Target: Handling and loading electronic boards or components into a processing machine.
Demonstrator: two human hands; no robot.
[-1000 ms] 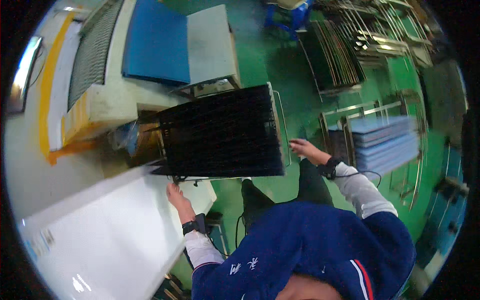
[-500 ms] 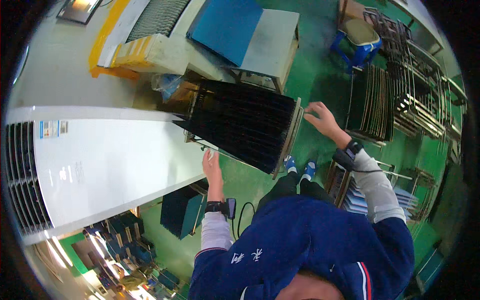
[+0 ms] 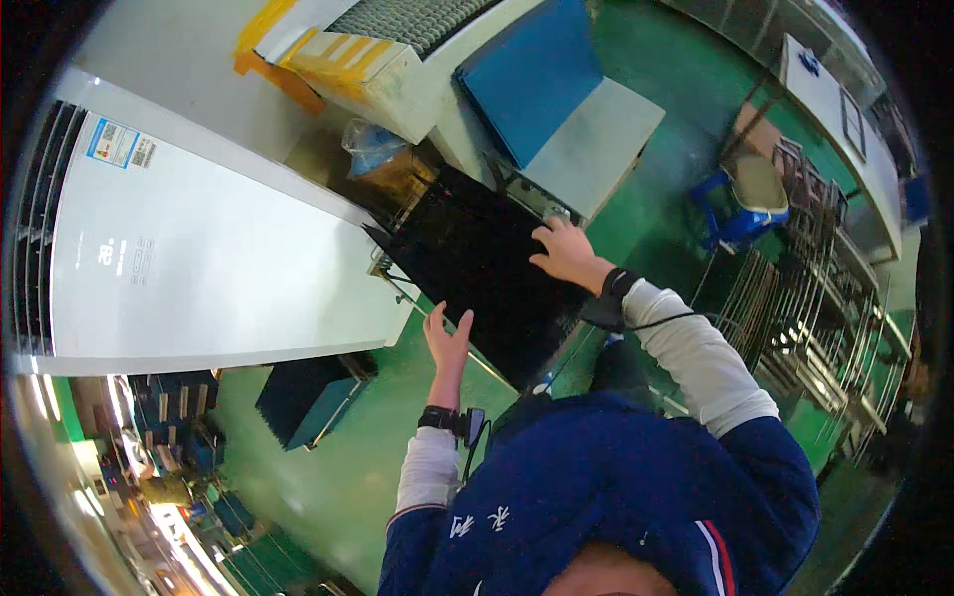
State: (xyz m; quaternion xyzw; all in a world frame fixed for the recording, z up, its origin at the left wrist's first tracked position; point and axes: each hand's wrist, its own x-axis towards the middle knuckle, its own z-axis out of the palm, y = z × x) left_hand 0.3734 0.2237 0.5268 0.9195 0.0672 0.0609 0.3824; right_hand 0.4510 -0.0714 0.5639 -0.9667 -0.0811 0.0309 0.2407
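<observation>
Large white cabinet (image 3: 219, 258) lies flat; black finned panel (image 3: 487, 273) sits just beside its right edge, tilted. Blue-topped bench (image 3: 556, 109) stands beyond the panel's far end. Right hand (image 3: 564, 253) open, fingers spread, flat on the panel's upper part. Left hand (image 3: 447, 343) open, palm against the panel's near-left edge.

Over the last second the black finned panel (image 3: 477, 268) has swung from lying broad and level before the person to tilting steeply, its near corner now pointing down toward the green floor (image 3: 348, 477). The left hand (image 3: 449, 343) has shifted from the panel's near-left corner to its near edge, fingers spread flat. The right hand (image 3: 566, 253) has moved from the right edge onto the far right part of the face. The view has turned, bringing the white cabinet (image 3: 219, 268) much larger at left.
</observation>
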